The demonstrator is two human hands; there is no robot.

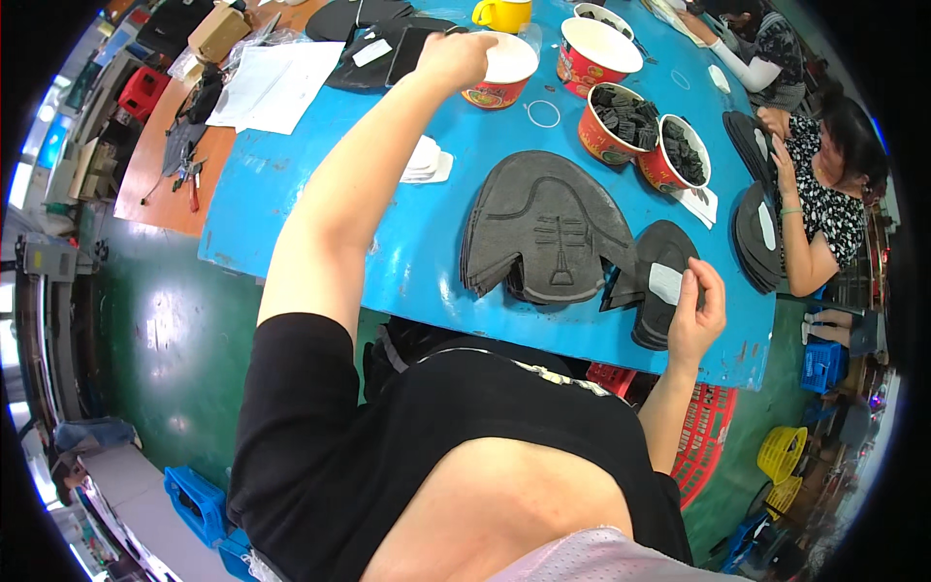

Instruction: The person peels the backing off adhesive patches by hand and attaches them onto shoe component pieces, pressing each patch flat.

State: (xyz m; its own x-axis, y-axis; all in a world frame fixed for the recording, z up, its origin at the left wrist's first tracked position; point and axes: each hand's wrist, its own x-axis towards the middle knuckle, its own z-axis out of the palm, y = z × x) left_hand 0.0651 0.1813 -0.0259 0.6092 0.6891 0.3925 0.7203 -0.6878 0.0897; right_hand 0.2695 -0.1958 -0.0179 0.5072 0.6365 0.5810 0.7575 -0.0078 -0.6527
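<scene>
My left hand [456, 62] reaches out to a red paper tub [497, 94] with a white top or white contents. Its fingers are bent together at the tub's rim, and their tips are hidden. Loosely curled, my right hand [700, 315] is beside a small stack of dark, rounded sole-shaped pieces [657, 315]. A white patch [665, 283] lies on that stack, close to the right thumb. Left of it sits a fanned stack of larger black curved pieces [548, 228] with raised line patterns.
Red tubs of small black pieces [624, 118] stand at the far right, near another white-topped tub [599, 48]. White pads [427, 161] lie beside my left forearm. A yellow mug [502, 14] stands at the back. Co-workers sit along the blue table's [427, 281] right side.
</scene>
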